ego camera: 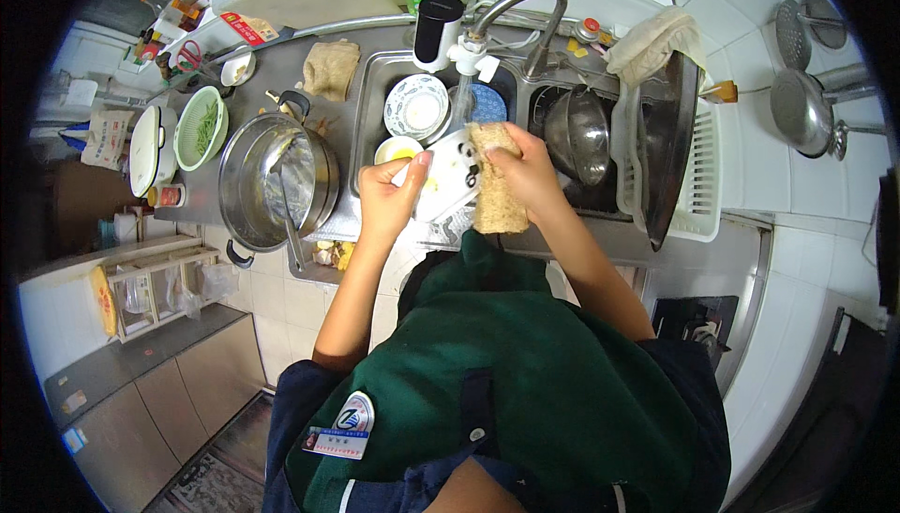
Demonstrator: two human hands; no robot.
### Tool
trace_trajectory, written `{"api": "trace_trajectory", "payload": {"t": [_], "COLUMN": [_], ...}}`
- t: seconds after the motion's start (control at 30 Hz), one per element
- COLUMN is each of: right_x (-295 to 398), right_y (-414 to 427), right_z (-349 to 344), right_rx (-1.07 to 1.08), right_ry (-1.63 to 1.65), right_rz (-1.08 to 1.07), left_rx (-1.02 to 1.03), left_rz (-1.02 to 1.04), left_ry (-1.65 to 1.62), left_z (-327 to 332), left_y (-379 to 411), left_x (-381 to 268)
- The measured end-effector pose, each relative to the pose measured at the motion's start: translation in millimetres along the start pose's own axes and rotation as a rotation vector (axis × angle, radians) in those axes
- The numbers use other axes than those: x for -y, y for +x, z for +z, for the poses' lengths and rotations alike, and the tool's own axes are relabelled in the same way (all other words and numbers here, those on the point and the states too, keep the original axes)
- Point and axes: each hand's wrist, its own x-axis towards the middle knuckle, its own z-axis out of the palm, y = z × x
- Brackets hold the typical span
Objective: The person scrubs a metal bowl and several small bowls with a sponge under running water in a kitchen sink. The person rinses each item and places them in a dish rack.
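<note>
Over the front of the left sink basin, my left hand [394, 190] grips the left edge of a white plate [444, 186] with a dark pattern and some yellow bits on it. My right hand [522, 172] holds a tan scrubbing cloth [500, 200] against the plate's right side. Behind the plate, water runs from the faucet [524, 3] attachment. A fish-patterned bowl [416, 107], a blue patterned dish [488, 104] and a small white bowl [397, 150] with yellow liquid stand in the left basin [365, 91].
Left on the counter are a large steel pot [232, 179] with a ladle, a green basket [184, 130] of green beans and a folded cloth [332, 69]. Metal bowls [576, 135] fill the right basin. A wok [668, 161] leans by a white rack [705, 176].
</note>
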Motion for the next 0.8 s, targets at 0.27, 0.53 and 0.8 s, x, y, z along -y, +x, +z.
{"api": "trace_trajectory", "payload": {"t": [0.27,0.53,0.8], "right_x": [45.3,46.8,71.6], "right_y": [-39.1,-16.8,-42.7], "right_z": [40.0,20.0,39.0], "right_rx": [-0.108,-0.154,-0.095], "right_ry": [-0.786,-0.755,-0.758], "right_rz": [-0.853,-0.71,-0.897], "left_rx": [-0.087,-0.132,-0.163], "left_rz": [0.148,0.118,0.304], "left_ry": [0.068,-0.028,0.085], "left_z": [9.7,2.9,-1.1], "left_y": [4.3,2.0,0.4], "left_x": [16.3,-25.4,-37.0]}}
